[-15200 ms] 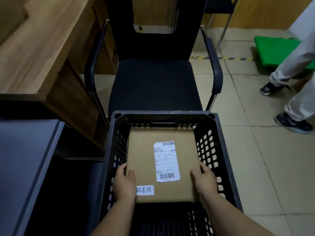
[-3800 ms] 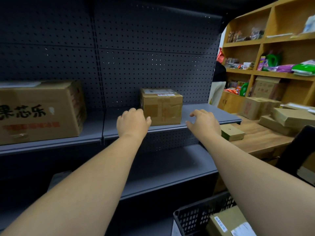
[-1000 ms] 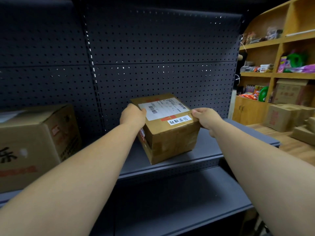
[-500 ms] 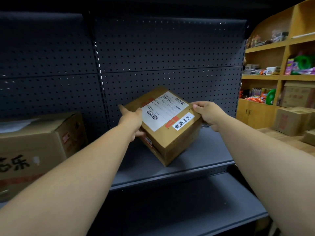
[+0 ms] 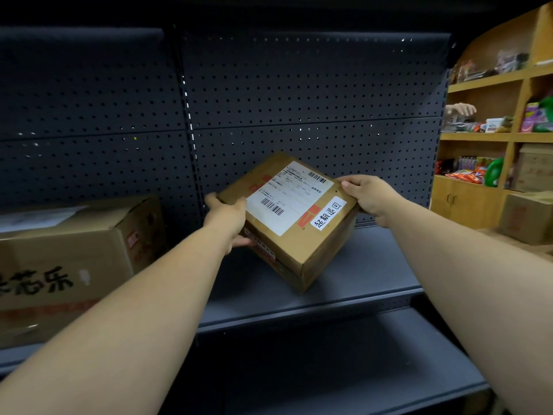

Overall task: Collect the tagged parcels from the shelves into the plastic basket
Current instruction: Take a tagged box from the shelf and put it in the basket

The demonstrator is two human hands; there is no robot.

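Above the shelf (image 5: 344,265), the parcel (image 5: 299,235) is held tilted at 12 o'clock, tag (image 5: 328,213) turned up, presumably for reading. Its 9 o'clock edge is gripped by the left hand (image 5: 229,215), its 3 o'clock corner pinched by the right hand (image 5: 371,196).

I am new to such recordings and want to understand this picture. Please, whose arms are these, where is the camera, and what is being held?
No machine here: the arms belong to a person whose head carries the camera, looking forward and down. The left hand and right hand grip a small cardboard parcel, tilted above the dark metal shelf. It carries a shipping label and a handwritten white tag. A larger box rests on the shelf at the left. Wooden shelves with goods stand at the right.
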